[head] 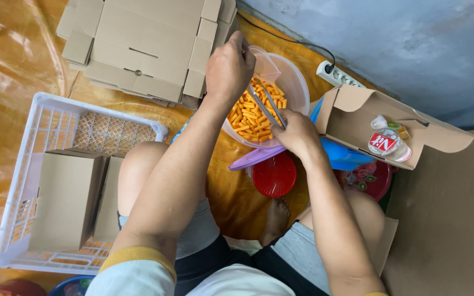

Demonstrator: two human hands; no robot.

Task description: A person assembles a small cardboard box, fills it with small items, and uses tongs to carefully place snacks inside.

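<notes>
The bowl [294, 87] of snack sticks [246, 118] sits on the floor [6, 66] ahead of the person's knees, with the tongs [266, 104] reaching into it. Left of it lies a crate [39, 118] holding closed boxes [67, 200], flat cardboard [144, 44] behind. Right of the bowl stands an open box [352, 112] with cups [389, 143] inside, a power strip [337, 75] behind.

The bowl [294, 87] is hemmed in closely. At twelve o'clock a wall [412, 38] and a power strip [338, 75] are met. At three o'clock an open carton [357, 118] is pressed against it. At ten o'clock flat cardboard [144, 44] is stacked. At six o'clock a red lid [274, 175] lies. Bare floor [17, 60] is left only at nine o'clock, above the white crate [45, 118].
</notes>
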